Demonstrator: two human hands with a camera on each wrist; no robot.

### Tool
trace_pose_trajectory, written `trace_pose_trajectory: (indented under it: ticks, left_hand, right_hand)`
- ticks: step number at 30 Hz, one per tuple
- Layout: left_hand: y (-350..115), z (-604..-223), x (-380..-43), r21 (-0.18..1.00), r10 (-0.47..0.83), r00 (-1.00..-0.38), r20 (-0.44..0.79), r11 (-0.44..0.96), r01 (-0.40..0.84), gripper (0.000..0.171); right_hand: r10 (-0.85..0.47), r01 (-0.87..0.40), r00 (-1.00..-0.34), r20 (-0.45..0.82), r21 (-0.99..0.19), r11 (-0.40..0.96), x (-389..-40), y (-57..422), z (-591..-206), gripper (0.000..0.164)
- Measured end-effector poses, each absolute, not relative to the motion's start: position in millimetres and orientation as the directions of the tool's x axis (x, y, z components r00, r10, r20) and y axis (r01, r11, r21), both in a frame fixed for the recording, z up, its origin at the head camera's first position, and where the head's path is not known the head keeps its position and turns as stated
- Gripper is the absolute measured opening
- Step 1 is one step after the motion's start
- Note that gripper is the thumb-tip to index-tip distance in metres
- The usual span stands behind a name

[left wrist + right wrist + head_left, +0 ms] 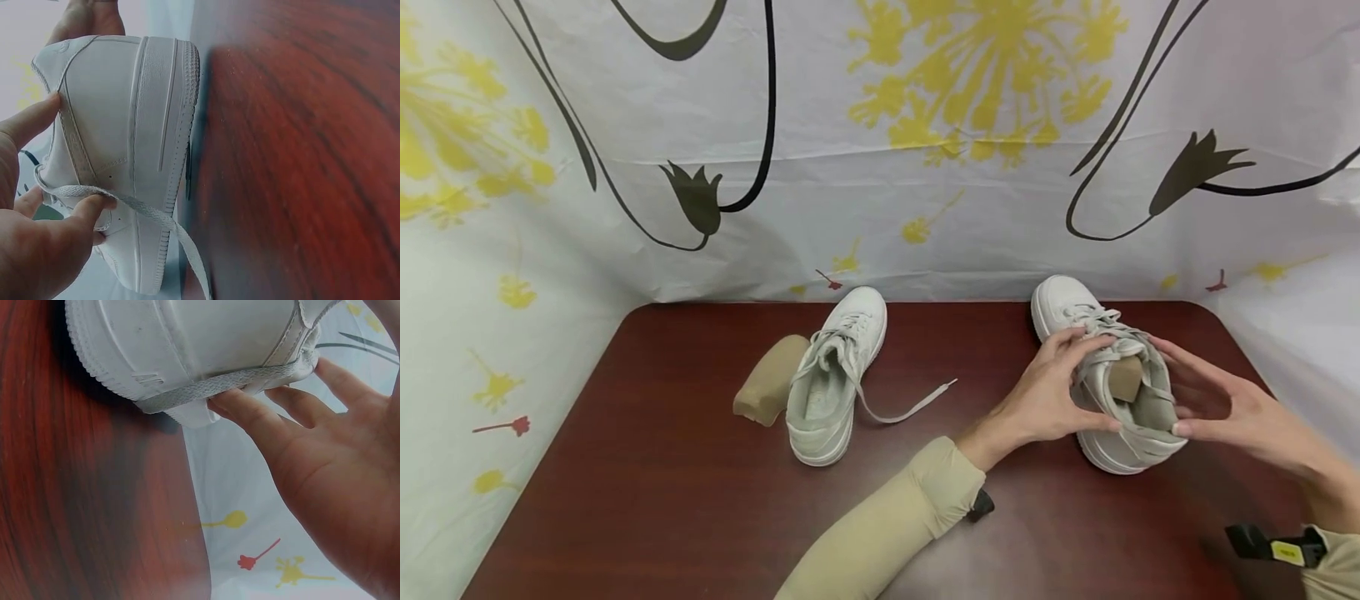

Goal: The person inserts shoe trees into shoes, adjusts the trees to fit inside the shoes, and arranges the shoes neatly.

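1. L hand [1037, 400] grips the white shoe [1097, 392] w/ thumb on the collar, fingers up by the laces; thumb & fingers spread wide.
2. R hand [1243, 408] holds same shoe from opp. side: thumb at heel collar, fingers fwd along the side, also wide apart.
3. Shoe's on the R part of the table [647, 483], toe to the back; tan insert [1125, 379] sits inside.
4. Other shoe [820, 417], well apart to the L, has a loose lace [898, 418] trailing on the table; 2nd insert [767, 387] lies just beside it.
5. Printed cloth [820, 208] hangs behind the table.
6. Hands block much of the held shoe's sides in head view; L wrist shows a lace [137, 205] hanging down one side, R wrist another lace strip [206, 387] opp. Insert shows in head view only.
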State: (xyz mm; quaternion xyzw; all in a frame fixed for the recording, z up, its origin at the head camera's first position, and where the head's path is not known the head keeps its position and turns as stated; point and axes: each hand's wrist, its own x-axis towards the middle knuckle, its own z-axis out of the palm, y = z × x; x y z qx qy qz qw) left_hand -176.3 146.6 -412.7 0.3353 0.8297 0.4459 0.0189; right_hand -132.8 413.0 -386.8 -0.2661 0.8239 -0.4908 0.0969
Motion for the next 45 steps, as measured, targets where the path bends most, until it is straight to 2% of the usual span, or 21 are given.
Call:
trace_pose_trajectory:
  ticks: [16, 26, 32, 39, 45]
  left_hand:
    - [158, -414, -178, 0.735, 0.576, -0.783, 0.237, 0.42, 0.532, 0.096]
    - [168, -409, -178, 0.728, 0.59, -0.781, 0.205, 0.442, 0.524, 0.096]
    - [172, -408, -179, 0.722, 0.585, -0.789, 0.188, 0.462, 0.515, 0.096]
    - [179, -410, -178, 0.707, 0.588, -0.788, 0.182, 0.479, 0.52, 0.096]
    - [181, -409, -180, 0.699, 0.581, -0.793, 0.183, 0.491, 0.52, 0.097]
  right_hand:
    - [-0.544, -0.318, -0.835, 0.089, -0.884, 0.344, -137, 428, -395, 0.097]
    - [-0.512, -0.281, -0.859, 0.02, -0.854, 0.439, -137, 436, -388, 0.098]
    - [-0.55, -0.282, -0.835, 0.04, -0.888, 0.363, -140, 442, -391, 0.095]
    - [-0.501, -0.264, -0.865, -0.004, -0.847, 0.462, -137, 446, -391, 0.095]
    - [-0.505, -0.267, -0.863, -0.001, -0.848, 0.458, -140, 448, -391, 0.095]
